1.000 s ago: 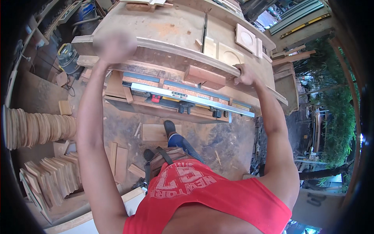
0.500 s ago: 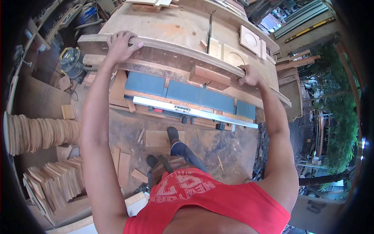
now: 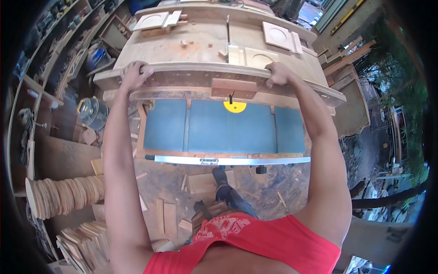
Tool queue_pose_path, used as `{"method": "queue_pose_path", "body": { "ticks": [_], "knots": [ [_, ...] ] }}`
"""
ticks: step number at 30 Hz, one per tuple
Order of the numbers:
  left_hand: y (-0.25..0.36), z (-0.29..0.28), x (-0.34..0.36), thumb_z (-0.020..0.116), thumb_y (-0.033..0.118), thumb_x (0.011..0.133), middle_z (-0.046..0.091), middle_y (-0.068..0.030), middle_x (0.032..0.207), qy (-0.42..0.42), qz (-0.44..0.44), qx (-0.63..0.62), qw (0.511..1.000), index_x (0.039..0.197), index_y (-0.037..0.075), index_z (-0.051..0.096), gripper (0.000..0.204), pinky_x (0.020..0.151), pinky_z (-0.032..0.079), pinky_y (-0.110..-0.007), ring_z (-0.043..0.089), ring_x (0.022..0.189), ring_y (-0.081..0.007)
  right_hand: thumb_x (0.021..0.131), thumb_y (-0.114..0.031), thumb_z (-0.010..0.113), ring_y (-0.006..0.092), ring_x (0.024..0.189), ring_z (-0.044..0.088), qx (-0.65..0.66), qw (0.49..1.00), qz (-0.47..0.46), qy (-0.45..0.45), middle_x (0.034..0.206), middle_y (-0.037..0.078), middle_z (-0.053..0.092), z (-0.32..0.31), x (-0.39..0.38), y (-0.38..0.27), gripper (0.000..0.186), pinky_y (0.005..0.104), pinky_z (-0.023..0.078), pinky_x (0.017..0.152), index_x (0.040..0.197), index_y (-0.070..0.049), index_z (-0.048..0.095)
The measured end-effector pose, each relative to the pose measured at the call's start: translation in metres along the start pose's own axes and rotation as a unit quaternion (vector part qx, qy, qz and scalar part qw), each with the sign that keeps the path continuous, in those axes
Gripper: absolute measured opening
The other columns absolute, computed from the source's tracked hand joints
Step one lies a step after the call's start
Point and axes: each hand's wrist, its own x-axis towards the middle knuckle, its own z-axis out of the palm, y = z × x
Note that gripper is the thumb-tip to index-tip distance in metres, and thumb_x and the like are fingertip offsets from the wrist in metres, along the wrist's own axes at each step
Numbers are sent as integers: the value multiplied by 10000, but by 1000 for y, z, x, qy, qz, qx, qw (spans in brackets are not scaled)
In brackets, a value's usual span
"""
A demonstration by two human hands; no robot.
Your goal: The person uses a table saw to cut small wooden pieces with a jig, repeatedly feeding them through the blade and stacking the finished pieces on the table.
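Note:
Over the near fence of a wooden crosscut sled both of my hands are hooked. My left hand grips it toward its left end, and my right hand grips it right of the middle. A reddish wood block is fixed to the fence's near face, above the yellow insert of a blue-grey table saw. Just beyond the fence, a pale board with a round recess lies on the sled beside its long slot, left of my right hand.
More recessed boards rest on the sled's far part. A silver rail runs along the saw's near edge. At left stand a shop vacuum, stacked round discs and leaning boards. Offcuts litter the floor.
The sled has slid away from me with both hands on it, baring more of the saw table and the yellow insert. My view has shifted too.

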Motion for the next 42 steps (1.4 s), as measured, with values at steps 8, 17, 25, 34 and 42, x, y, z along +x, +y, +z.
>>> {"method": "queue_pose_path", "body": {
  "ticks": [8,17,25,34,42],
  "knots": [
    [7,-10,24,703,632,944,682,-82,1366,-5,-9,10,1000,1334,175,711,601,1193,274,-547,540,1380,-302,528,-251,841,361,847,766,16,999,27,-20,886,208,784,-3,22,1,483,471,607,753,942,-12,774],
    [21,-16,-47,685,586,979,596,-83,1495,-6,-27,9,1000,1390,173,660,583,1247,149,-668,399,1525,-351,522,-352,826,441,997,750,-18,1000,-1,-20,1030,283,773,14,-37,-18,645,506,595,899,1049,16,775],
    [25,-49,-216,719,512,980,532,-119,1582,34,-43,-5,998,1401,161,653,552,1258,124,-712,334,1573,-411,570,-333,808,458,1016,732,-37,999,-17,-31,1056,282,768,58,-162,-77,721,492,587,918,1205,0,741],
    [90,-39,-384,639,437,1070,490,-174,1617,389,-250,-331,823,1439,0,601,573,1269,304,-471,387,1555,-334,599,-326,802,477,1067,708,13,999,-26,-42,1116,303,745,60,-275,-113,762,527,563,936,1276,9,692],
    [134,169,-407,485,473,1120,565,-161,1514,169,-653,-722,153,1559,52,498,608,1192,428,-502,527,1412,-307,561,-240,833,451,1102,704,38,996,-30,-69,1184,265,738,58,-275,-129,766,494,543,954,1267,5,660]
  ]
}}
